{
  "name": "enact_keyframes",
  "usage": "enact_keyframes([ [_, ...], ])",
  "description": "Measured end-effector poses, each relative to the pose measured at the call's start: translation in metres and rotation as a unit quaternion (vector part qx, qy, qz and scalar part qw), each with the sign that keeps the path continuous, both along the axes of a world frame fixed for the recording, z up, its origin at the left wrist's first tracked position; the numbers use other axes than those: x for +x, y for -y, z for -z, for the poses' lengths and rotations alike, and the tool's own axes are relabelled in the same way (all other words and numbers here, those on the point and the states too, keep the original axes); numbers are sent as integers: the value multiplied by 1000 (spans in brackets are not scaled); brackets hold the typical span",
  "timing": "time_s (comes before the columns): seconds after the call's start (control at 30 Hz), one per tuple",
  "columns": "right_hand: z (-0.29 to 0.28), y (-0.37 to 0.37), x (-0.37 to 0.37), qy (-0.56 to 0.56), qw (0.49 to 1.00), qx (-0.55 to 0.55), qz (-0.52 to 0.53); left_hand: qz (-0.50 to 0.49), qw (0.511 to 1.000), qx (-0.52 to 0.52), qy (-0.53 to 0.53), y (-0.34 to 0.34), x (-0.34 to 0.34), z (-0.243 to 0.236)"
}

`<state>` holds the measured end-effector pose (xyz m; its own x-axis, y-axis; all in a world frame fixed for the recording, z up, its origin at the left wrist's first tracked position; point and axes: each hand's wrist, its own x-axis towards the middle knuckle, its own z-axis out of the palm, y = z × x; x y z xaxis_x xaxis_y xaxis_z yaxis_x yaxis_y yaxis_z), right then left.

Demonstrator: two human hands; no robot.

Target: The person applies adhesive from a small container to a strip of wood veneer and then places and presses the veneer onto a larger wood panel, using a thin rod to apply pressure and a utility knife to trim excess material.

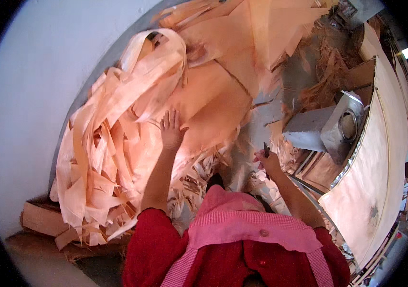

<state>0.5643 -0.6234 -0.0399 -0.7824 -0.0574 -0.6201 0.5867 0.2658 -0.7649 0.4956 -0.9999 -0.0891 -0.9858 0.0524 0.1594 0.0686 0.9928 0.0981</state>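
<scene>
My left hand [171, 130] is open, its fingers stretched out over a wide sheet of thin orange-tan wood veneer [209, 95]; I cannot tell how firmly it presses. Beside it, on the left, lies a tangled heap of long pale veneer strips [103, 143], with one strip looped up at the top. My right hand [268, 161] is closed around a short dark tool [266, 149] that points up and away from me. Its kind is not clear, perhaps a small knife. That hand is apart from the sheet, to its right.
A grey metal housing [316, 126] with a round opening stands on the right. Next to it leans a large pale curved board [371, 158]. Veneer scraps [204, 174] litter the floor near my feet. More sheets [280, 28] lie at the back. A white wall [37, 95] closes the left side.
</scene>
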Motion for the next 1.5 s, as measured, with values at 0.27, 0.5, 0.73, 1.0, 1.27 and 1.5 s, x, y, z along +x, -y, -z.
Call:
enact_keyframes([
  [0.27, 54, 32, -171, -82, 992, 18, 94, 46, 998, 41, 16, 4, -25, 20],
  [0.5, 91, 116, -265, -109, 984, -60, 124, 85, 993, 71, 35, 23, -4, 13],
  [0.73, 13, 105, -232, -159, 976, 77, 125, 144, 930, 336, 38, -17, -145, -74],
  [1.0, -12, 129, -205, -200, 965, 28, 167, 368, 890, -4, 271, -76, -342, -27],
  [1.27, 8, 122, -214, -169, 959, -5, 229, 287, 933, -82, 200, -69, -328, -59],
  [1.5, -42, 66, -185, -155, 938, -81, 300, 131, 860, 483, 100, -16, -289, -75],
])
